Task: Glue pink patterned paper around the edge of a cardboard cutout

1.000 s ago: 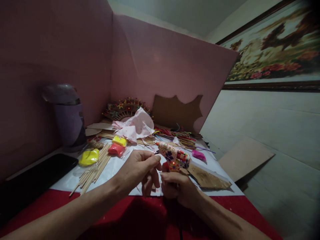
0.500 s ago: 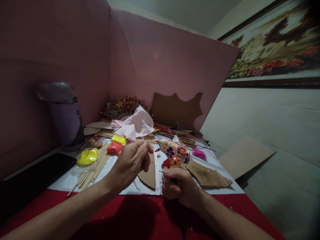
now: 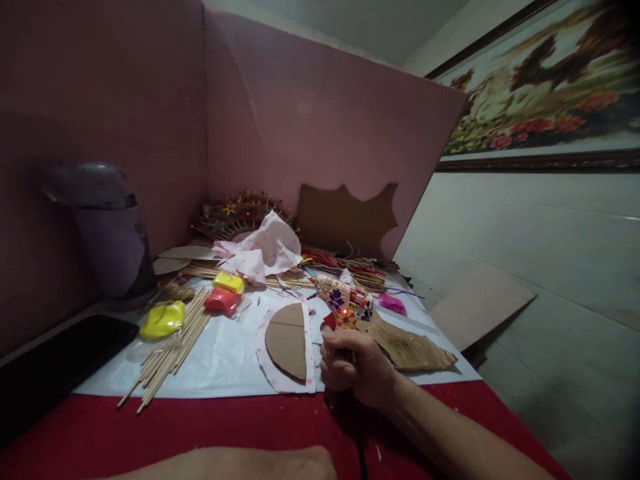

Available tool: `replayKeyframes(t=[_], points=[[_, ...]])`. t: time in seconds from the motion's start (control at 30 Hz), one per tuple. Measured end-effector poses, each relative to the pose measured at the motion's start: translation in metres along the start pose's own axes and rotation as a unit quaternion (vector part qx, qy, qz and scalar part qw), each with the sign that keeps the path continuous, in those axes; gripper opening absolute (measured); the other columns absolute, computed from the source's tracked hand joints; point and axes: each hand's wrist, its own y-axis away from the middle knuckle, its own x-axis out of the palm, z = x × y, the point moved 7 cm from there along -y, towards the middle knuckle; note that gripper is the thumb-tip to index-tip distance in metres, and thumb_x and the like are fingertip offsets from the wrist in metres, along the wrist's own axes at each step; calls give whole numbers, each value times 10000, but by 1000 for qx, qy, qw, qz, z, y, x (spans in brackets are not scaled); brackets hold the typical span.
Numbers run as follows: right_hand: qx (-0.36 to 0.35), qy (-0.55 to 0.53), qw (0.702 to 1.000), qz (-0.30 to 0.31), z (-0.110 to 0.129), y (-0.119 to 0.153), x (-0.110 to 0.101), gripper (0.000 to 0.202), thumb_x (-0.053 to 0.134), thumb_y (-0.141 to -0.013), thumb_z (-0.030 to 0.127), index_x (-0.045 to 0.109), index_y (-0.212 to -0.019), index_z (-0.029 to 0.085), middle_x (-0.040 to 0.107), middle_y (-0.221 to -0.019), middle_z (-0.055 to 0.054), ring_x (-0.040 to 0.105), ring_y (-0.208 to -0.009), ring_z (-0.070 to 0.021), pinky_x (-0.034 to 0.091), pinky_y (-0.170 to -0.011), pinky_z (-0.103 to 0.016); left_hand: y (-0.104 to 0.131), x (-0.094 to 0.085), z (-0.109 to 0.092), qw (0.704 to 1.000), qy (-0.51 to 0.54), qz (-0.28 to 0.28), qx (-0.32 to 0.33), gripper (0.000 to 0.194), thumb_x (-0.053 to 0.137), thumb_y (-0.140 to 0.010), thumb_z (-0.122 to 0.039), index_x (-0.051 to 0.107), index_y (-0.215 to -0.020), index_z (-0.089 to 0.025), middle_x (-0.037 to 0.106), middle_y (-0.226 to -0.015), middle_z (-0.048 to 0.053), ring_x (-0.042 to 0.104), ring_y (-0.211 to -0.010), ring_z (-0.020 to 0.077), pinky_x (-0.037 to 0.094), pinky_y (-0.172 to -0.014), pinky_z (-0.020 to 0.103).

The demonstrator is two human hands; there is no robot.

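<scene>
My right hand (image 3: pixel 353 363) is wrapped round the handle of a flower-patterned hot glue gun (image 3: pixel 345 300). A small red light glows on the gun, and its nozzle points left. Just left of it, a half-round piece of cardboard (image 3: pixel 287 340) lies on a larger cut piece of white fabric with pink dots (image 3: pixel 310 373). My left hand (image 3: pixel 315 460) is low at the bottom edge, over the red cloth (image 3: pixel 200 427). Only its back and the forearm show; the fingers are hidden.
Bamboo sticks (image 3: pixel 190 340) lie left, near yellow clay (image 3: pixel 163 320) and red clay (image 3: pixel 223 301) packets and a black phone-like slab (image 3: pixel 65 353). Crumpled dotted fabric (image 3: pixel 265 250) sits behind. Rough brown cardboard (image 3: pixel 415 343) lies right, near pink clay (image 3: pixel 393 305). A purple tumbler (image 3: pixel 115 247) stands far left.
My left hand has dropped from beside the glue gun's nozzle to the bottom edge, uncovering the half-round cardboard. My right hand keeps the gun in nearly the same place. The view has shifted slightly.
</scene>
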Motion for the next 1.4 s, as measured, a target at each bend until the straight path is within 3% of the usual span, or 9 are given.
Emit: replayKeyframes(t=[0.1,0.2,0.3,0.37,0.5,0.63,0.9,1.1,1.4], points=[[5,20,1000,-2,0,1,2,401,617,-679,357,371,-414,185,289,-301,88,180,-300,-35,95,-350,-209,-1,-6,-7,999,2,-38,20,235,558,-859,-307,623,-1042,-174,640,-1050,67,618,-890,200,515,-767,373],[-3,38,999,-21,0,2,1,381,623,-660,365,389,-422,182,298,-313,90,187,-307,-35,99,-360,-216,-1,-37,-18,983,21,-171,66,154,572,-825,-249,714,-810,-194,676,-743,11,616,-729,151,475,-708,271],[-26,67,997,-36,1,3,-1,403,619,-671,369,399,-394,177,301,-308,81,225,-310,-37,116,-368,-228,24,-94,-28,869,35,-474,138,80,657,-733,-206,731,-764,-213,623,-571,-39,542,-568,101,423,-589,214],[-34,85,995,-42,1,4,-1,418,615,-683,368,393,-383,180,295,-301,79,234,-311,-37,119,-371,-234,33,-112,-29,821,14,-555,132,115,705,-702,-253,738,-805,-212,675,-666,-24,559,-646,107,419,-630,209],[-41,100,993,-41,-1,6,3,393,623,-678,345,385,-409,188,306,-311,83,233,-315,-39,131,-368,-232,25,-117,-24,843,0,-534,63,257,755,-653,-349,742,-842,-176,720,-958,65,603,-921,193,432,-764,259],[-46,115,992,-37,-3,6,6,360,610,-690,317,400,-429,187,329,-322,80,234,-314,-43,145,-359,-224,13,-109,-18,870,57,-485,59,278,773,-631,-369,726,-836,-186,731,-874,51,635,-824,194,453,-707,277],[-29,154,988,-15,-6,7,14,351,594,-689,331,399,-436,186,317,-332,84,215,-309,-34,111,-355,-229,7,-106,-4,867,172,-462,78,197,767,-661,-284,650,-772,-171,685,-717,-20,604,-618,111,452,-625,239],[-19,145,989,-16,-11,6,12,375,594,-677,342,412,-392,178,335,-309,69,266,-295,-36,165,-340,-218,9,-106,-2,852,189,-481,82,199,783,-627,-270,667,-742,-156,684,-704,-1,595,-622,122,445,-604,240],[14,93,995,-38,-17,3,8,361,641,-621,370,451,-391,166,325,-273,69,257,-262,-35,119,-325,-230,11,-109,4,837,197,-506,73,107,730,-631,-241,650,-660,-177,655,-594,-15,580,-547,147,452,-556,279]])
